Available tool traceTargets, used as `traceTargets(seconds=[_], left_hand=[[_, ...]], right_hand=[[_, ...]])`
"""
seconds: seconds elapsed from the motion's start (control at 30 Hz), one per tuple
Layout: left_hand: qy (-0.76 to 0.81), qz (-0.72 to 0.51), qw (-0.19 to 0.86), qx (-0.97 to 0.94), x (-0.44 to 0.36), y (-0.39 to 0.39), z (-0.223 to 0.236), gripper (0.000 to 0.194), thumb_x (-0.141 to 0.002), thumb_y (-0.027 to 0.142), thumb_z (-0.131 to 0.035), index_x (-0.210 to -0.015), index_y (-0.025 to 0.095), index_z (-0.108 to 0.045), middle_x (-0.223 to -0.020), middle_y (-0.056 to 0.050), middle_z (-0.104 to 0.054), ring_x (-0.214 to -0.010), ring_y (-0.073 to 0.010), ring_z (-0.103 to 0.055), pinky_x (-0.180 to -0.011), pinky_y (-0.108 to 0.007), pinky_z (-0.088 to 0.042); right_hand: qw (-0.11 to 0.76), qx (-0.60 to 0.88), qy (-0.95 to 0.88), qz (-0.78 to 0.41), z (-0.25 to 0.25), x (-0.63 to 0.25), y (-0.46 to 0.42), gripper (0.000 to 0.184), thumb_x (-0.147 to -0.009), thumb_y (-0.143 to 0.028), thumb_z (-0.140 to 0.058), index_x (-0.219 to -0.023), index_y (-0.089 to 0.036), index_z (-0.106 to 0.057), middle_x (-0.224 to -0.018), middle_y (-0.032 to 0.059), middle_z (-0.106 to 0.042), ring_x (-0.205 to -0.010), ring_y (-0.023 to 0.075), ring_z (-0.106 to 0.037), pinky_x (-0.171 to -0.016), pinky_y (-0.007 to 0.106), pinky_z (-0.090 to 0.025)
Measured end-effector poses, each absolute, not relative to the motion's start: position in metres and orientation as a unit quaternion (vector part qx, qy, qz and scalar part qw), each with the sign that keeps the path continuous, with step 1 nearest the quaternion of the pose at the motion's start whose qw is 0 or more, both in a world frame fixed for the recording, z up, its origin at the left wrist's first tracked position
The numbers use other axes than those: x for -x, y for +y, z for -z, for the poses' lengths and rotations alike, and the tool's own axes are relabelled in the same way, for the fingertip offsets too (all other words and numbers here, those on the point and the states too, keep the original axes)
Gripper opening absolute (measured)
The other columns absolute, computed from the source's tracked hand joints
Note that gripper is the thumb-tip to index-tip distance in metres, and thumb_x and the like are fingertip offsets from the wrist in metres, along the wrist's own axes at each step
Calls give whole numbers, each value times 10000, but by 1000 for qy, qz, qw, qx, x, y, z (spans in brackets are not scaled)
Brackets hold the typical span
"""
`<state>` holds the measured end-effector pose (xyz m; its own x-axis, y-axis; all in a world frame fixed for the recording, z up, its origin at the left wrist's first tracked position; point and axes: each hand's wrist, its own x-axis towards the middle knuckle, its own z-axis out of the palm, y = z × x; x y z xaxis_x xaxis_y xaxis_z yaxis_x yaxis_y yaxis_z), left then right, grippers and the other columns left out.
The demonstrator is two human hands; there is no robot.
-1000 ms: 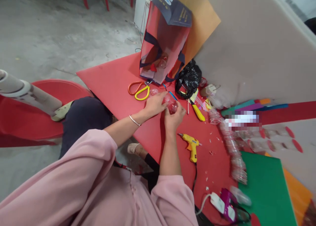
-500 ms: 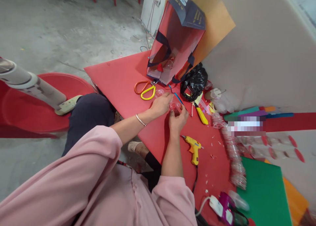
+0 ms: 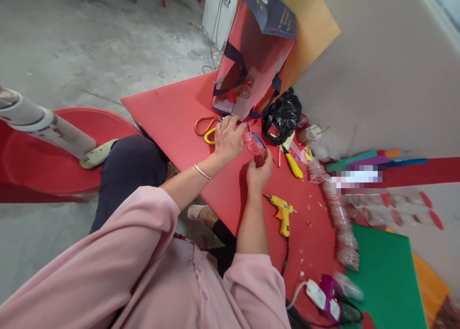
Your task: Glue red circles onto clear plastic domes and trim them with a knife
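Note:
My right hand [image 3: 259, 175] grips a small clear plastic cup [image 3: 255, 148] above the red table, thumb and fingers at its sides. To the left of it, my left hand [image 3: 228, 140] is bent over the tabletop with its fingers curled. Another clear plastic piece [image 3: 247, 136], round and cup-like, shows at the left fingertips, close to the first cup; the hand partly hides it. Beneath and beside my left hand lie scissors [image 3: 204, 126] with an orange and a yellow handle loop, the yellow one partly covered. A yellow glue gun [image 3: 282, 213] rests right of my right forearm.
An open paper bag [image 3: 257, 51] stands at the back, beside a black plastic bag [image 3: 283, 116]. A yellow cutter [image 3: 293, 164], a long row of stacked clear cups [image 3: 339, 219], a green board [image 3: 386, 271] and a purple plug adapter [image 3: 330, 298] occupy the right side.
My left hand has moved off the cup in my right hand, leftward and up to where a clear piece lay by the scissors. My right hand keeps its cup.

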<state>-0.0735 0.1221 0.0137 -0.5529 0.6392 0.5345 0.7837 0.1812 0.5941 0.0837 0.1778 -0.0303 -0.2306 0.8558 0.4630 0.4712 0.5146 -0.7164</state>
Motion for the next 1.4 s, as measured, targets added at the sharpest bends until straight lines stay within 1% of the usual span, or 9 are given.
traceTargets(seconds=[0.17,0.27,0.4,0.53,0.63,0.73,0.93,1.17,1.4], left_hand=[[-793,394,56,461,86,124,-9,371,-934,151,-543,-1259,235,-702,-1290,-163,-695,-1291,-374,-511,-1037,-590,-394],[-788,404,26,465,90,123,-10,277,-946,191,-561,-1154,227,-741,-1139,-157,-734,-1196,-371,-557,-1044,-597,-382],[-737,530,3,419,91,124,-17,358,-891,279,-712,-1247,237,-704,-1248,-121,-700,-1189,-314,-590,-1055,-489,-433],[-587,706,-160,363,81,130,-20,325,-875,430,-766,-1091,189,-732,-998,-69,-719,-834,-176,-655,-758,-294,-509],[-489,733,-332,337,70,132,-19,394,-859,536,-766,-966,159,-724,-702,-8,-644,-510,-92,-518,-505,-236,-391],[-433,719,-426,338,63,129,-18,436,-828,546,-793,-992,152,-707,-610,18,-604,-431,-82,-484,-412,-218,-339],[-382,685,-528,326,63,127,-19,527,-759,490,-849,-1132,158,-679,-680,9,-656,-474,-104,-580,-416,-209,-434],[-367,664,-573,311,61,128,-17,412,-773,495,-850,-895,142,-676,-730,-18,-651,-546,-99,-590,-471,-210,-449],[-358,679,-561,310,58,131,-15,333,-793,414,-841,-867,145,-659,-804,-23,-669,-608,-82,-594,-581,-206,-483]], right_hand=[[469,433,-745,-193,19,-80,171,589,-867,-222,-545,-1456,-227,-547,-1554,170,-451,-1323,254,-607,-1008,458,-596],[460,435,-745,-209,14,-76,164,499,-939,-342,-552,-1417,-202,-581,-1437,168,-565,-1162,233,-695,-935,430,-618],[466,460,-713,-252,6,-72,155,503,-1013,-527,-473,-1341,-182,-636,-1206,130,-717,-999,221,-727,-878,415,-606],[481,474,-697,-240,-4,-70,148,547,-1026,-611,-432,-1129,-158,-721,-908,72,-750,-841,201,-710,-846,354,-563],[472,493,-696,-224,-7,-70,142,608,-1041,-644,-362,-976,-177,-747,-772,36,-713,-740,190,-663,-779,317,-527],[483,496,-691,-208,-8,-70,139,608,-1054,-634,-324,-992,-200,-746,-821,35,-727,-788,196,-667,-810,325,-520],[545,444,-685,-192,-12,-70,137,476,-1074,-532,-380,-1223,-196,-682,-1125,100,-705,-983,192,-664,-895,337,-539],[504,389,-751,-177,-16,-69,130,558,-1047,-527,-459,-1524,-237,-486,-1457,162,-526,-1295,247,-573,-1069,440,-518],[484,371,-777,-155,-12,-65,131,565,-1042,-538,-509,-1519,-234,-506,-1450,160,-534,-1384,243,-532,-1113,414,-506]])
